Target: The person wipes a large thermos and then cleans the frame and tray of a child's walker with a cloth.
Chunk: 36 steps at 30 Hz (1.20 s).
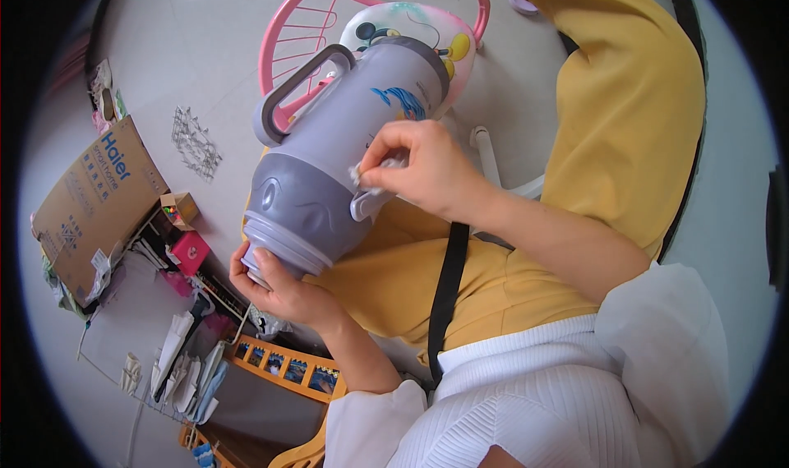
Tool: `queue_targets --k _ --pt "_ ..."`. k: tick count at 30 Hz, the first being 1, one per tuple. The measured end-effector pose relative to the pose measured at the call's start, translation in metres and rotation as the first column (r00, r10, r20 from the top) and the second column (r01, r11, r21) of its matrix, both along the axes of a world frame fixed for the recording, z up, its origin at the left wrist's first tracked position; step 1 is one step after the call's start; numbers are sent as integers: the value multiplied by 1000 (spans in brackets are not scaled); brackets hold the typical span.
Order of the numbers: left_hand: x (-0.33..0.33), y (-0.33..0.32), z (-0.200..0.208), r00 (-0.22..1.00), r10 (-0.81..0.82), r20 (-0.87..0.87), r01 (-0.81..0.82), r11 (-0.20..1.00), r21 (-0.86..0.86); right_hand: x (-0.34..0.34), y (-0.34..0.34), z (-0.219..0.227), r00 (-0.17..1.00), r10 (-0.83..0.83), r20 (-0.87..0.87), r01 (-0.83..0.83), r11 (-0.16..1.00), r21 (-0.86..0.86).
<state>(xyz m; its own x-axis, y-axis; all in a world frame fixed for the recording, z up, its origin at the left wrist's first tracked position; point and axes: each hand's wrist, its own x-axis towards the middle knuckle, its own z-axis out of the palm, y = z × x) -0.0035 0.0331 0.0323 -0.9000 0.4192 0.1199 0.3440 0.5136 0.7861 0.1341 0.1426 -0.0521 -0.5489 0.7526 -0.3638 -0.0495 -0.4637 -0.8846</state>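
A large grey-purple thermos jug (329, 135) with a blue whale picture lies tilted across my lap. Its dark base ring points up and away, over a small chair. The paler ringed end is toward my left side, where my left hand (283, 287) has its fingers wrapped round the rim. The loop handle of the jug (267, 123) sticks out on the far left side. Pinched in my right hand (423, 168) is a crumpled white tissue or cloth (390, 160), held against the jug's side just above a small light purple spout-like part (367, 205).
A pink child's chair (283, 20) with a cartoon seat stands beyond the jug. To the left are a large cardboard box (99, 209), a small open box (179, 211), a pink box (191, 253) and a rack of papers. Orange wooden furniture (304, 373) stands near my left forearm.
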Motion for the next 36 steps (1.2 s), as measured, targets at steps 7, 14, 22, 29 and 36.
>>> queue_targets --k 7,14,22,29,36 --pt "-2 2 -2 1000 7 -30 -5 999 53 -3 15 -12 974 -199 -107 205 978 46" --pt "2 2 -4 1000 5 -20 -3 997 73 -17 8 4 989 -64 -137 127 844 521" --pt "5 2 0 1000 -4 -27 5 1000 31 -9 0 6 991 -96 -91 132 777 615" --pt "4 1 0 1000 -10 -22 10 1000 12 -8 1 1 990 -57 -132 114 871 478" --pt "5 0 1 1000 -7 -10 7 1000 11 -14 2 8 991 -72 -113 110 919 379"
